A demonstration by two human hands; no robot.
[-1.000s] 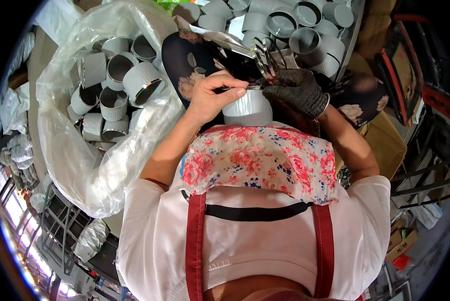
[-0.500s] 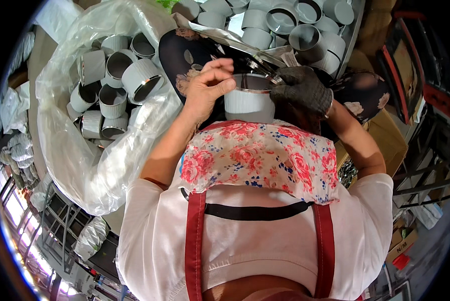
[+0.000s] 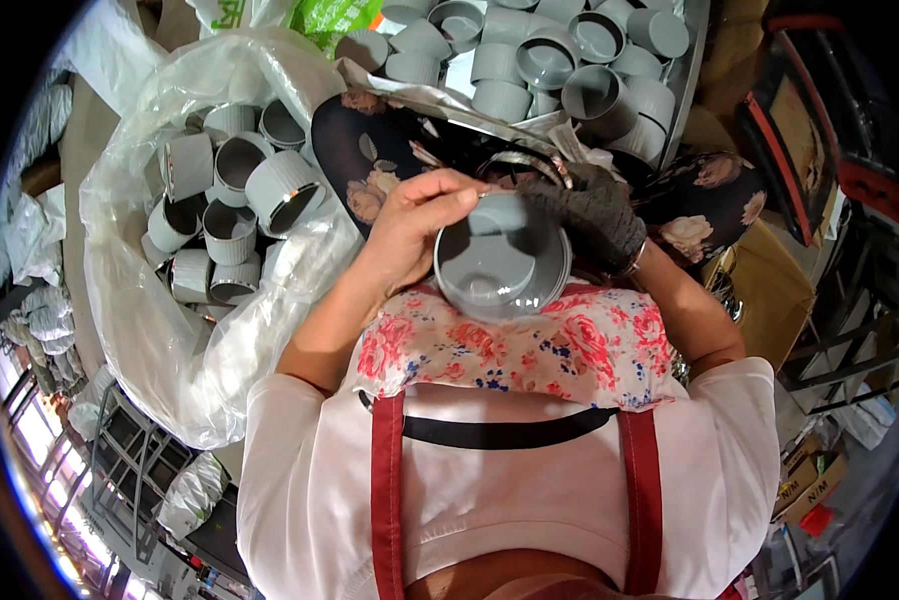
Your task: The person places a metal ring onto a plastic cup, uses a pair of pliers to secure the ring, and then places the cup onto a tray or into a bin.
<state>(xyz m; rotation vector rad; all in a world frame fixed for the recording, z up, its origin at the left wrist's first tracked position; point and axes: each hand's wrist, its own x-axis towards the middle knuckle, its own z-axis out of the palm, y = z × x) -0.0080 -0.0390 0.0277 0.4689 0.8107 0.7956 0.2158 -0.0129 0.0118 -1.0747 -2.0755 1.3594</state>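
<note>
A round grey pot (image 3: 499,270) is held in front of my apron, tilted so that its smooth inside faces up at me. My bare left hand (image 3: 419,222) is closed on its far-left rim, thumb along the edge. My right hand (image 3: 591,215), in a dark glove, is closed at the pot's far-right rim. Thin shiny metal bands (image 3: 566,172) stick out from the gloved fingers above the pot; how many there are I cannot tell. The gloved fingertips are partly hidden behind the rim.
On my left, a clear plastic bag (image 3: 134,310) holds several ribbed grey pots (image 3: 231,225) with shiny bands. More grey pots (image 3: 544,60) crowd a tray beyond my knees. An open cardboard box (image 3: 769,290) stands at my right, near a black and red frame (image 3: 777,170).
The pot has tipped toward me, turning from a side view to show its inside. Both hands have come slightly nearer to me, and the left fingers have closed on the rim.
</note>
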